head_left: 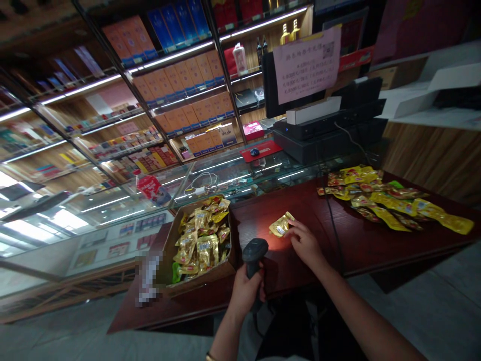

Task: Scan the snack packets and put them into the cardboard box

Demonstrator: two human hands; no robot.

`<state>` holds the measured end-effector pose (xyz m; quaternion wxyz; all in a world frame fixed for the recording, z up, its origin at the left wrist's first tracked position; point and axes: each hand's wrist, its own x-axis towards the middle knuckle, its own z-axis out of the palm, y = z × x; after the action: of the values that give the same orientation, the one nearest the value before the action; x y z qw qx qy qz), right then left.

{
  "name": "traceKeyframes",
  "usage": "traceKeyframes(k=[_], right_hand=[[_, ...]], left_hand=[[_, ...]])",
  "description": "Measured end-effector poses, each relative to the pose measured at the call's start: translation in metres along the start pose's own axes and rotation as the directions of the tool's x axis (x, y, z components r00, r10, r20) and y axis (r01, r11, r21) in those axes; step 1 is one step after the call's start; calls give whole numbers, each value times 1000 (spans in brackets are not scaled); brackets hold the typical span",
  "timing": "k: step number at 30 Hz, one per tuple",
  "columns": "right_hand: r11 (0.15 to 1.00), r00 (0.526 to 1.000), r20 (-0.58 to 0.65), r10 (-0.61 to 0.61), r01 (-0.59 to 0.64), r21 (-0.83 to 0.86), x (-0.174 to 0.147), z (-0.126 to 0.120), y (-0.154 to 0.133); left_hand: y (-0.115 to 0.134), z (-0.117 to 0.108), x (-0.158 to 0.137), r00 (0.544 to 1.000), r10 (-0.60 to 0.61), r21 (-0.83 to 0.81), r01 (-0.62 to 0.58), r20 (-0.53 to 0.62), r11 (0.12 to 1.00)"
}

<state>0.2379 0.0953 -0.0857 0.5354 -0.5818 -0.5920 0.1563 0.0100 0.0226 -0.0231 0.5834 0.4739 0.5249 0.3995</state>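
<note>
My left grip point(246, 291) wraps the scanner point(255, 249); right grip point(302, 241) pinches the gold packet point(280, 226) by its edge — ahead of the scanner, at the counter point(276, 268), near the carton point(199, 282). Scanning step, I judge — next calls for steady aim.

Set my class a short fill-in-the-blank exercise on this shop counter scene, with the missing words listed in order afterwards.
1. The left hand grips a handheld barcode ____.
2. The right hand touches a shiny, metallic packet coloured ____.
3. The filled cardboard box stands toward the person's ____ on the table.
4. The mouse rests on a mat coloured ____.

Missing words: scanner; gold; left; red.
</note>
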Motion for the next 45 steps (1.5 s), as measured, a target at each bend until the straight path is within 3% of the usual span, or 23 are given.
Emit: traceKeyframes(k=[3,5,8,10,13,19,22,24,27,29,32,39,42,45], right_hand=[[985,981,-182,74,-100,-140,6,3,-4],[943,973,-178,146,-191,-272,13,6,-11],[885,984,-28,174,-169,-434,27,10,-23],[882,988,113,105,-40,-469,34,10,-30],[851,955,292,42,119,-511,40,0,-39],[737,907,406,114,197,-646,40,-33,-55],[776,862,499,96,249,-580,38,-38,-58],[833,847,520,105,211,-511,36,-35,-57],[925,896,414,160,11,-381,32,-22,-49],[968,929,307,206,-146,-206,28,-12,-39],[964,950,183,254,-264,30,20,0,-22],[963,966,8,257,-257,80,8,3,-22],[968,972,7,235,-234,93,9,1,-30],[992,990,76,123,-124,6,9,1,-33]], left_hand=[[-2,0,1,1000,4,-3,-4,0,1000],[-2,0,0,1000,7,-6,-7,-5,1000],[-3,0,-1,1000,2,-13,-2,-14,1000],[-3,-1,-1,1000,0,-13,0,-19,1000],[-3,-1,-1,1000,2,-7,-2,-16,1000],[-3,-1,0,1000,-11,-6,11,1,1000],[-1,-1,-1,1000,6,-19,-6,2,1000],[0,-1,-2,1000,21,-20,-21,1,1000],[0,-1,-2,1000,23,-16,-23,-7,1000],[-1,-1,-1,1000,15,-15,-15,-7,1000],[-2,-2,0,1000,6,-9,-6,-6,1000],[0,-1,0,1000,-4,-4,4,5,1000],[-1,-1,0,1000,-4,-4,4,7,1000],[-2,-1,1,1000,-11,3,11,3,1000]])
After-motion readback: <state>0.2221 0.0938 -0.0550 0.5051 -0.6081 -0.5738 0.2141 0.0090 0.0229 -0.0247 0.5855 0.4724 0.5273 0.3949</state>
